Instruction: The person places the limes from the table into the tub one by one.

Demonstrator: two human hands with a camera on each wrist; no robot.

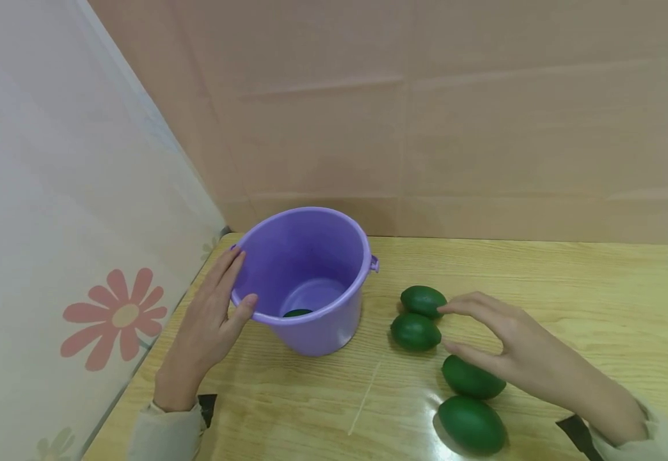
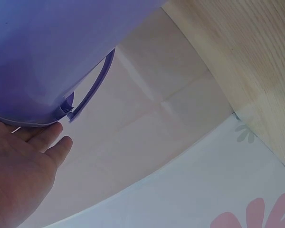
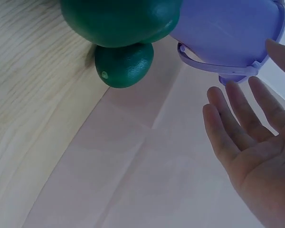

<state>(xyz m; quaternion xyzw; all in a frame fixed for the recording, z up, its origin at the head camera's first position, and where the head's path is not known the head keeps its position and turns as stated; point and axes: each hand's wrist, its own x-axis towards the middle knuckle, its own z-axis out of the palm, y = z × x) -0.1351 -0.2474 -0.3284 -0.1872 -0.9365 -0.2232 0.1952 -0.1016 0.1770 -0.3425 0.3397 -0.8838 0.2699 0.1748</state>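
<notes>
A purple bucket [image 1: 322, 330] stands on the table, its mouth tipped toward me in the head view. My left hand [image 1: 210, 314] rests at its left rim, fingers fairly straight along the edge and thumb over the front. In the left wrist view those fingertips [image 2: 52, 135] touch the rim beside the handle mount. Inside the bucket, part of a green fruit [image 1: 297, 313] shows above the near rim. My right hand [image 1: 518, 346] hovers with thumb and fingers spread, holding nothing. Its fingertips are close to two smooth, oval, lime-like green fruits, the farther one [image 1: 423, 301] and the nearer one [image 1: 416, 331].
Two more green fruits lie closer to me, one [image 1: 472, 378] partly under my right hand in view and another [image 1: 472, 424] in front. The bucket's handle [image 3: 213, 66] hangs on its far side. A beige sheet [image 1: 426, 128] backs the table; a flowered white sheet [image 1: 52, 192] borders its left.
</notes>
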